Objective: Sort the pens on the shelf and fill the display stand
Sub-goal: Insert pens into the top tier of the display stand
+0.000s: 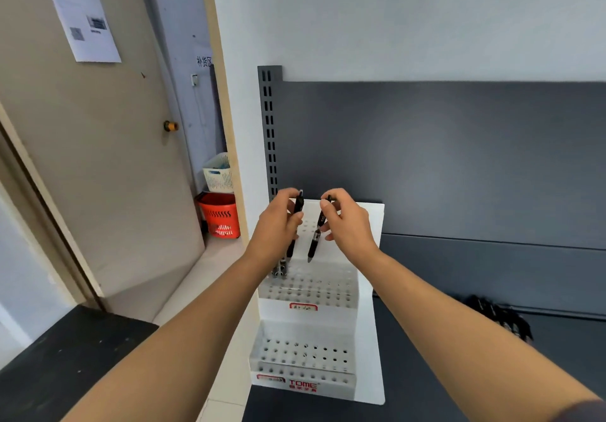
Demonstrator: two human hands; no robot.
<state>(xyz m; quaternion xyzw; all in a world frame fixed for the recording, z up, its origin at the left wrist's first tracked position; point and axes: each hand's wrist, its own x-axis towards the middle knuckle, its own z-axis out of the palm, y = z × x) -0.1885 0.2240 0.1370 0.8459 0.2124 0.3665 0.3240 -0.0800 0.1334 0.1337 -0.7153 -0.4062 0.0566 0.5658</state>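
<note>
A white tiered display stand (370, 290) with rows of small holes stands at the left end of a dark shelf (442, 382). My left hand (277, 225) grips a black pen (296, 212), held upright over the stand's upper tier. My right hand (347, 225) pinches a second black pen (315, 238), tip down, just above the holes. Two or three pens (280, 269) stand in the upper tier's left holes, partly hidden by my left wrist. A pile of black pens (501, 318) lies on the shelf to the right.
The shelf has a dark back panel (459, 159) and a slotted upright (269, 133). To the left are a beige door (98, 159), a white basket (219, 172) on a red basket (220, 215), and a dark surface (65, 356) at lower left.
</note>
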